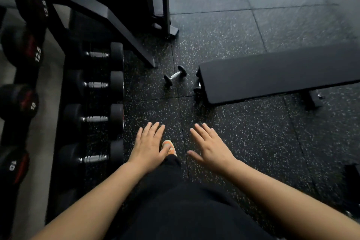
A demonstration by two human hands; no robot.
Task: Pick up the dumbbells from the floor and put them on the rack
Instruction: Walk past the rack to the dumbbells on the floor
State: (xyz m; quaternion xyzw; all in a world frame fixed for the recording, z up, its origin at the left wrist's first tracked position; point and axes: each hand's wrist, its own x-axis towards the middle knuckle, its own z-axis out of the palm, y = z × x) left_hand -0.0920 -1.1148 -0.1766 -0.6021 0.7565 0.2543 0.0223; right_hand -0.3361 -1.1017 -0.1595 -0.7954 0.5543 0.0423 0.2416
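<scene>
A small black dumbbell [175, 75] with a silver handle lies on the speckled floor ahead of me. A second small dumbbell [198, 91] is half hidden under the end of the bench. The dumbbell rack [109, 19] stands on my left, with several black dumbbells [94, 119] on its low tier and more marked 10 and 12.5 above. My left hand [149, 146] and my right hand [209, 147] are held out flat, palms down, fingers apart, holding nothing, well short of the floor dumbbells.
A black flat bench [278, 73] stretches to the right, its foot [316, 99] on the floor. A metal frame post [167, 6] stands at the back. My orange shoe [169, 147] shows between my hands. A dark object [352, 185] sits at the right edge.
</scene>
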